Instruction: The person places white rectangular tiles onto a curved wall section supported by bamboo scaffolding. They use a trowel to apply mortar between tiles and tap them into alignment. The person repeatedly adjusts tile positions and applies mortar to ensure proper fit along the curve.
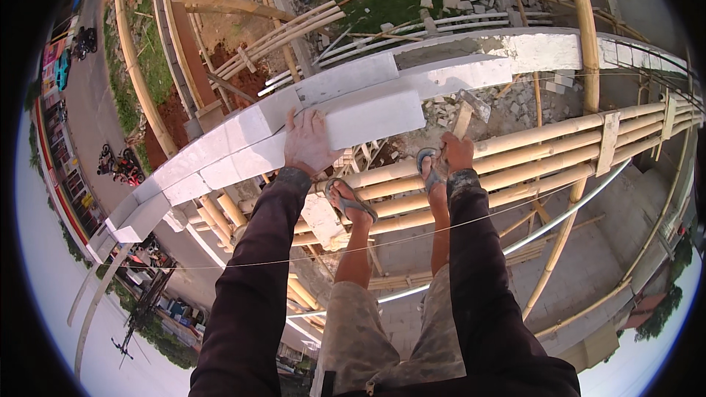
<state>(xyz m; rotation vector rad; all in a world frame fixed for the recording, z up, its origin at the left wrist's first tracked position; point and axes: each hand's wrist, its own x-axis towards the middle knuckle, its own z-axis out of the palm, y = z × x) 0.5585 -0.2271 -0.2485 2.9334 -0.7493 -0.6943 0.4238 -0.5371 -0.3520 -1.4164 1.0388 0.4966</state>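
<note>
My left hand (307, 140) lies on the near end of a pale grey building block (375, 117) on top of the wall, its fingers stretched over the surface. The block sits slightly askew, its near face standing out past the wall (254, 158). My right hand (457, 151), to the right of the block's end, is closed around the handle of a wooden-handled tool (462, 119) with a flat grey head. The tool's exact kind is hard to make out. Both forearms are in dark sleeves.
My sandalled feet stand on a scaffold of lashed bamboo poles (544, 148) along the wall. A thin string (382, 238) crosses in front of my arms. An upright bamboo pole (590, 44) rises at the right. Broken blocks (478, 0) lie on the ground far below; a road with motorcycles (121, 165) runs at left.
</note>
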